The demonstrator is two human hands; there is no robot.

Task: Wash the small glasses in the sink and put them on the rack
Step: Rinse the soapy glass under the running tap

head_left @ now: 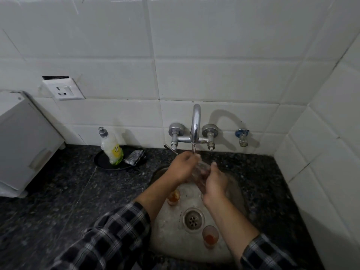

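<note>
Head view shows your left hand (pixel 183 166) and right hand (pixel 213 180) meeting under the tap spout (pixel 195 123), at 12 o'clock from the drain (pixel 192 219). Between them is a clear small glass (pixel 202 168), blurred and hard to make out. Your left hand pinches its upper end, and your right hand curls round its lower part and hides most of it.

On the sink (pixel 165 236) floor stand two more: an orange-stained glass (pixel 173 196) at 10 o'clock from the drain, partly hidden by your left forearm, and a red-stained glass (pixel 210 235) at 5 o'clock. Beside your right wrist a thin rim shows, and I cannot tell what it is. At 9 o'clock from the tap spout, a dish soap bottle (pixel 111 149) and a scrubber (pixel 135 157) lie on a black plate (pixel 105 162).
</note>
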